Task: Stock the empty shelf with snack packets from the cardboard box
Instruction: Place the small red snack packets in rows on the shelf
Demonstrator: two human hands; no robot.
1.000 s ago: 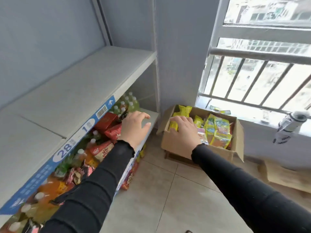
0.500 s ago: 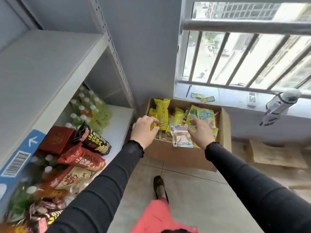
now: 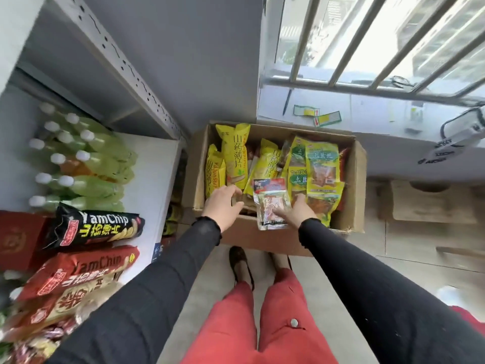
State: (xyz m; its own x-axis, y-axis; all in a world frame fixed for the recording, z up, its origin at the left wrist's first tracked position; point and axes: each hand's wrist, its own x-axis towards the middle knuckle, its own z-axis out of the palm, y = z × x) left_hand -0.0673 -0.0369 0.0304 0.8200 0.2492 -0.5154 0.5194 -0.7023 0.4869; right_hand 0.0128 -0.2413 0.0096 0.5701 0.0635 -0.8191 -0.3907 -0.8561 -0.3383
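Cardboard, glossy film, painted metal

The box is matt brown cardboard with rough, frayed edges. The packets inside are shiny plastic film, yellow and green; one clear pouch is glossy and see-through. The chip bags gleam like foil. The bottles are translucent plastic with white caps. The shelf is smooth, matt painted metal, its post perforated. The sleeves are matt black knit; the trousers red cloth. The floor is smooth tile.

Both hands reach into the cardboard box of snack packets on the floor. The right hand holds a clear packet at the box's near edge. The left hand curls over something small, perhaps a packet, beside the yellow packets.
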